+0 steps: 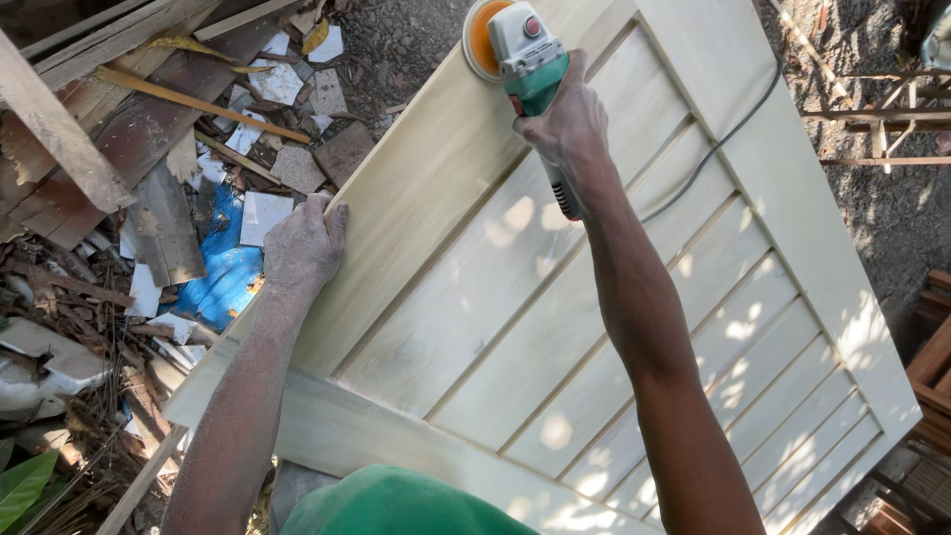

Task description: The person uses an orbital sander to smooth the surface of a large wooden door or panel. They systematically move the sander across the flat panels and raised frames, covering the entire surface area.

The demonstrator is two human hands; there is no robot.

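From the head camera, looking down, we hold a green and white angle grinder (525,54) in our right hand (567,127), fingers wrapped tight around its body, its orange disc on the far stile of a pale wooden slatted door (475,287) lying flat before us. To sand well, we judge the disc should stay flat and its cable (708,149) clear. Our right arm reaches out straight, while our dusty left hand (302,246) grips the door's left edge, fingers pressed together, above scrap wood (89,149).
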